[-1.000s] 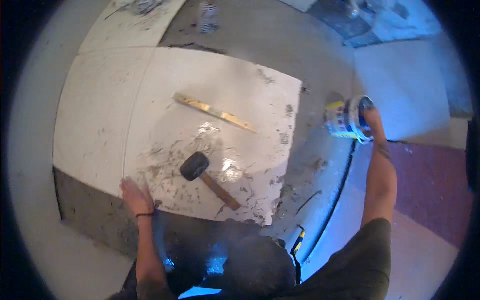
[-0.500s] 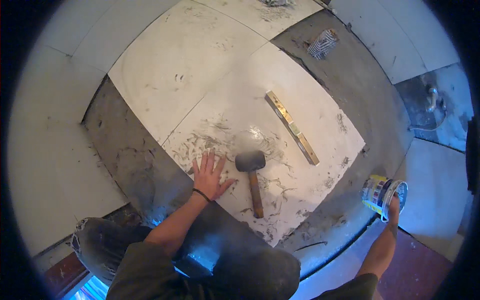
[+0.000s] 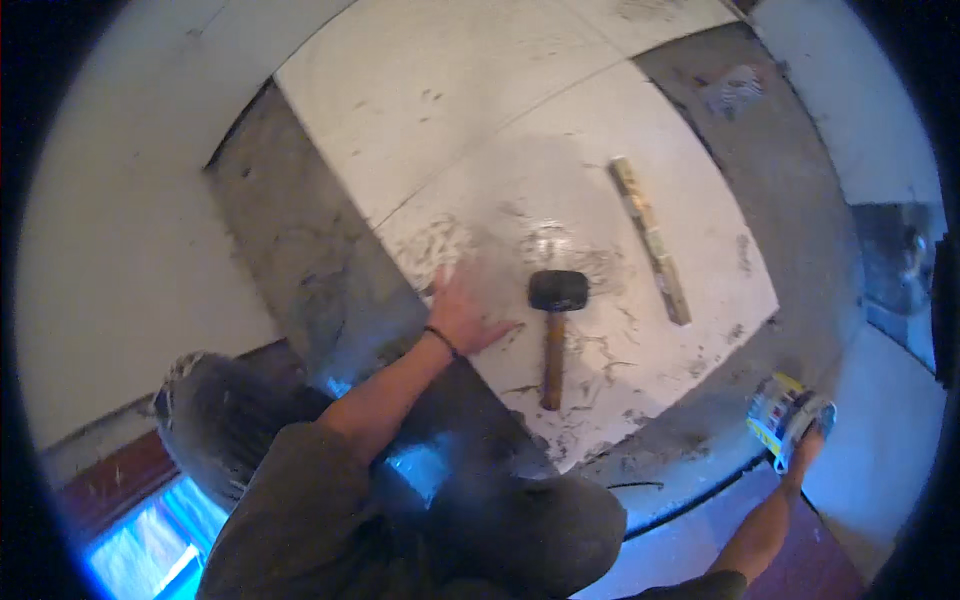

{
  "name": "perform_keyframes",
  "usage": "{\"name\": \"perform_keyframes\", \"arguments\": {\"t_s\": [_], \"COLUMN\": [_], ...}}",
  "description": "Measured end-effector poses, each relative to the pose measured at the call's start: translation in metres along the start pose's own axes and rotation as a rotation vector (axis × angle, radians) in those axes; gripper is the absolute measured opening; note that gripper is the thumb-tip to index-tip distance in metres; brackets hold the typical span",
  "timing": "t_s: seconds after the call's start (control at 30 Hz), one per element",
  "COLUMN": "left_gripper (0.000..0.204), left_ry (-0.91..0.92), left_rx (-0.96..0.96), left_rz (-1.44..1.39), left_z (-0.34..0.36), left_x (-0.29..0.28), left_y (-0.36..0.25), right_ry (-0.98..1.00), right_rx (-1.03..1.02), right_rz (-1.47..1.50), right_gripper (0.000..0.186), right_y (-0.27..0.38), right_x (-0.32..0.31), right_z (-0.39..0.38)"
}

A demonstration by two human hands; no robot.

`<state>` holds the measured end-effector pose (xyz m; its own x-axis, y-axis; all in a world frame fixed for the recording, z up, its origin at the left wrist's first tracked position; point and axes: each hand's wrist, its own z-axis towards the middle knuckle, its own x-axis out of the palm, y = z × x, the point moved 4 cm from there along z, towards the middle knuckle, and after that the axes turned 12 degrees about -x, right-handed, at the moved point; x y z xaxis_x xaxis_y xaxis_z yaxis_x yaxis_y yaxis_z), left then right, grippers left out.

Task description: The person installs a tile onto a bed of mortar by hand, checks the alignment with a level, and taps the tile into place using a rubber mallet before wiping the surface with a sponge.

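Observation:
My left hand (image 3: 468, 312) lies with fingers spread on a large pale floor tile (image 3: 500, 160), near its left edge and smeared by motion. A dark band circles that wrist. Just right of this hand, a rubber mallet (image 3: 558, 290) with a black head and wooden handle rests on the tile. Farther right lies a narrow spirit level (image 3: 650, 240). Off to the right, my right hand (image 3: 808, 442) is at the mouth of a white, yellow and blue plastic bucket (image 3: 775, 415). Its fingers are hidden at or inside the rim.
Grey mortar-like bed (image 3: 285, 210) borders the tile on the left and right. A crumpled striped packet (image 3: 735, 92) lies at the far right. A pipe fitting (image 3: 912, 250) shows by the right wall. My bent knee (image 3: 215, 420) is at the lower left. Grey smears mark the tile.
The view has turned, so the tile, mallet and level appear shifted to the right. My left hand stays on the tile, and my right hand stays at the bucket.

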<state>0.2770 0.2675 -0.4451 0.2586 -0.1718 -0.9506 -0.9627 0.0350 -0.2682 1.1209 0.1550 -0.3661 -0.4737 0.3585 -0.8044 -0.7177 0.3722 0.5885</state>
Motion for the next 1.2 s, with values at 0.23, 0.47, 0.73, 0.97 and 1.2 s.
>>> {"name": "perform_keyframes", "arguments": {"t_s": [0.23,0.47,0.73,0.97,1.2], "left_gripper": [0.085,0.092,0.088,0.088,0.084], "left_ry": [-0.04,0.013,0.015,-0.024,-0.121], "left_rx": [0.005,-0.108,-0.47,-0.573,-0.802], "left_rz": [-0.004,0.04,0.146,0.184,0.086], "left_z": [-0.001,0.01,0.064,0.026,-0.009], "left_x": [-0.006,-0.015,-0.048,-0.041,-0.029], "left_y": [0.005,0.018,0.097,0.129,0.154], "right_ry": [0.014,-0.408,-0.093,0.301,0.299], "right_rx": [0.176,0.118,-0.416,-0.934,-0.992], "right_rz": [0.108,-0.232,0.117,0.353,-0.207], "right_gripper": [0.051,0.038,0.048,0.039,0.02], "right_y": [-0.028,0.008,0.326,0.587,0.672], "right_x": [-0.001,-0.025,0.13,0.403,0.546], "right_z": [0.003,0.009,-0.016,-0.002,-0.055]}}
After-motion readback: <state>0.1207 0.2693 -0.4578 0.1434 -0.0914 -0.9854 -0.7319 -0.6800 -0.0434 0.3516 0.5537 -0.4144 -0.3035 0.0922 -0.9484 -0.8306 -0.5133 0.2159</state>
